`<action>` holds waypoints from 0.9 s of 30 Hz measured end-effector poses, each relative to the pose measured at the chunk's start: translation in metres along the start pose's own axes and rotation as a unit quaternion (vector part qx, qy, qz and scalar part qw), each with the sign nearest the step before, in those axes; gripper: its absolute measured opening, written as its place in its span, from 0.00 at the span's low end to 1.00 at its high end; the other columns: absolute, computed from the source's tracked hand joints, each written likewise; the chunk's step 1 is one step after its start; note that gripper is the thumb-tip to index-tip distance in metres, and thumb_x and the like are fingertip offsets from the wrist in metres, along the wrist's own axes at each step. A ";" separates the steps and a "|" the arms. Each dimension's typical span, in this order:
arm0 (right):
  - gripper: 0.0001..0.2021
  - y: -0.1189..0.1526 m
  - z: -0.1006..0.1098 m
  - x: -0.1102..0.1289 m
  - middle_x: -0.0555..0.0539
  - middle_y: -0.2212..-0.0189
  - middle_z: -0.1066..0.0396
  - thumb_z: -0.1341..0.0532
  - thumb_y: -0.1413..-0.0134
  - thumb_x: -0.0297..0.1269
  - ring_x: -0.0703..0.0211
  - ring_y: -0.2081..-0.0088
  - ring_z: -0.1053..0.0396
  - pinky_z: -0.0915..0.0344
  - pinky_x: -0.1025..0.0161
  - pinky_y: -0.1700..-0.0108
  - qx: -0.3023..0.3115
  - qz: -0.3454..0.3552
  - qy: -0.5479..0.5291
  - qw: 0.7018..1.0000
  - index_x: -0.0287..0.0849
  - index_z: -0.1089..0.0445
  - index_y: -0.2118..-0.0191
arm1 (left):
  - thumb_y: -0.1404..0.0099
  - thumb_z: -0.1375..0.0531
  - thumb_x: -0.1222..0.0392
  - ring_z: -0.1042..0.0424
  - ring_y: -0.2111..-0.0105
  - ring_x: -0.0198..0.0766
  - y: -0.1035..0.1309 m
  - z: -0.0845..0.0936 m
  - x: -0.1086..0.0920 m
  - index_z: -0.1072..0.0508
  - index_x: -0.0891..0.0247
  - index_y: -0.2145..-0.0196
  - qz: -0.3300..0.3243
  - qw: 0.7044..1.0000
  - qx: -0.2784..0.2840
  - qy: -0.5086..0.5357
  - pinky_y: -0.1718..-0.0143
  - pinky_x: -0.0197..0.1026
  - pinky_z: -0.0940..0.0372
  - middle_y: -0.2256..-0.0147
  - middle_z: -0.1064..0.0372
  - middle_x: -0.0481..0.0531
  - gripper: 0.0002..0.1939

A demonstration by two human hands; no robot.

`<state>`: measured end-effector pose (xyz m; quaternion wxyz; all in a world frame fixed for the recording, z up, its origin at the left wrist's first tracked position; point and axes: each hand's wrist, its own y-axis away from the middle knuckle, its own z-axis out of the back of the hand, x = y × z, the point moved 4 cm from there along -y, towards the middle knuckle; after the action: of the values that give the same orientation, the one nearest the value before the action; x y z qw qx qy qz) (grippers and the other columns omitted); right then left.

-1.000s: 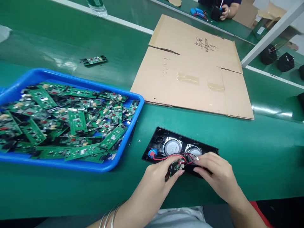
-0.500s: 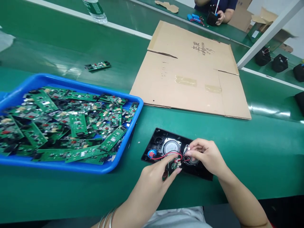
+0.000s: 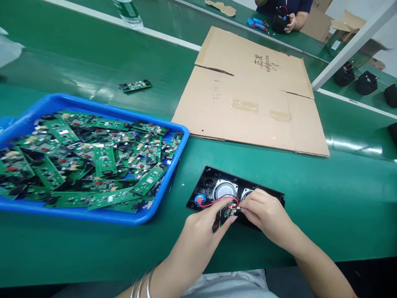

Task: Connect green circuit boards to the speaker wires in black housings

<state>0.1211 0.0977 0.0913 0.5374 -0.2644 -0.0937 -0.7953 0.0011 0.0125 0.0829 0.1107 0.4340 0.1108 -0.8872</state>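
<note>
Pinching a small green circuit board (image 3: 226, 212), the left hand (image 3: 203, 225) holds it over the black plastic speaker panel (image 3: 214, 186). Right hand (image 3: 263, 213) fingers (image 3: 245, 210) pinch a white connector (image 3: 238, 209) just beside the left fingers.

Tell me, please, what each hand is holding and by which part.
The left hand pinches a small green circuit board by its lower edge; the right hand grips a small white connector at the board's side.
</note>
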 end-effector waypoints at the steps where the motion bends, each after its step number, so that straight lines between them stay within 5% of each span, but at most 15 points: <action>1: 0.11 0.000 0.000 0.001 0.46 0.72 0.32 0.49 0.39 0.30 0.61 0.69 0.38 0.39 0.65 0.69 0.001 0.003 0.013 1.000 0.38 0.32 0.68 | 0.37 0.45 0.58 0.25 0.75 0.37 0.000 0.000 0.000 0.28 0.63 0.59 0.001 1.000 0.003 0.000 0.72 0.36 0.29 0.68 0.23 0.51 0.11; 4: 0.12 0.001 -0.001 0.003 0.47 0.73 0.33 0.50 0.39 0.29 0.61 0.70 0.39 0.42 0.66 0.71 0.009 0.007 0.047 0.999 0.38 0.32 0.70 | 0.37 0.45 0.58 0.24 0.71 0.39 0.001 0.000 0.001 0.28 0.61 0.59 0.012 1.000 0.012 0.004 0.70 0.37 0.29 0.68 0.23 0.49 0.11; 9: 0.15 0.001 -0.003 0.011 0.48 0.77 0.37 0.52 0.40 0.26 0.61 0.74 0.43 0.48 0.64 0.75 0.020 0.033 0.134 0.990 0.39 0.34 0.74 | 0.38 0.45 0.61 0.29 0.82 0.33 0.001 -0.004 0.001 0.28 0.62 0.59 0.016 0.999 0.031 0.030 0.77 0.34 0.31 0.72 0.23 0.47 0.11; 13: 0.17 0.001 -0.005 0.018 0.46 0.77 0.38 0.54 0.40 0.23 0.60 0.75 0.43 0.49 0.63 0.76 0.017 0.054 0.187 0.981 0.38 0.33 0.74 | 0.39 0.46 0.64 0.26 0.75 0.36 -0.002 -0.005 0.001 0.28 0.61 0.59 0.028 0.997 0.049 0.047 0.71 0.36 0.29 0.66 0.23 0.49 0.11; 20: 0.14 0.000 0.000 0.003 0.45 0.72 0.31 0.53 0.36 0.35 0.59 0.70 0.36 0.39 0.64 0.71 -0.004 0.034 0.077 0.996 0.35 0.34 0.57 | 0.41 0.44 0.64 0.25 0.71 0.37 -0.010 -0.002 -0.002 0.26 0.61 0.61 0.054 0.989 0.090 0.106 0.67 0.35 0.30 0.67 0.23 0.48 0.10; 27: 0.13 -0.007 -0.004 -0.006 0.47 0.73 0.30 0.51 0.37 0.37 0.61 0.72 0.37 0.38 0.65 0.70 0.006 0.035 -0.019 0.999 0.37 0.31 0.64 | 0.40 0.46 0.63 0.25 0.70 0.37 -0.009 -0.008 0.000 0.26 0.61 0.65 0.055 0.987 0.090 0.121 0.70 0.34 0.32 0.69 0.23 0.48 0.09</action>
<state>0.1153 0.1036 0.0862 0.5649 -0.2793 -0.0997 -0.7700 0.0039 0.0231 0.0790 0.1052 0.5521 0.0191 -0.8269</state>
